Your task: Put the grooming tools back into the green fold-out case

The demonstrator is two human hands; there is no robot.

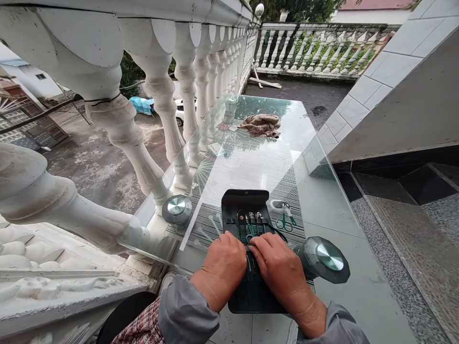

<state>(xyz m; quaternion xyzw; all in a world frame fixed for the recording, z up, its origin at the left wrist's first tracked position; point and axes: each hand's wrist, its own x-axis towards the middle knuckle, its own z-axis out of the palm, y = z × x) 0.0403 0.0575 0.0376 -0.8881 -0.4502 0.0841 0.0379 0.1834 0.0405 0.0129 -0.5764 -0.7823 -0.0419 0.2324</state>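
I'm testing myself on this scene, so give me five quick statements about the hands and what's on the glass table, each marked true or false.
1. A black case lies on the glass table. True.
2. The black case is closed. False: it is open.
3. The left hand and right hand are both at the case. True.
4. A brown cloth lies beyond the case. True.
5. The left hand touches the cloth. False: the cloth lies apart from both hands.
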